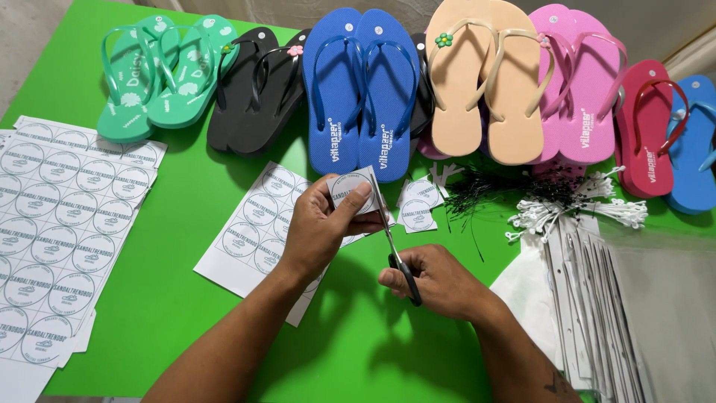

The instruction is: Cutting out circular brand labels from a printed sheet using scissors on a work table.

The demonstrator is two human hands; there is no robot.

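Above green table, left hand fingers pinch round white label; right hand fingers grip scissors

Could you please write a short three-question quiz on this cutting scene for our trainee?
1. True or false: the right hand holds scissors.
2. What does the left hand pinch? A) a blue sandal B) a paper label C) a plastic bag
3. Which pair of flip-flops lies farthest left on the green table?

Key: 1 true. 2 B. 3 the green pair.
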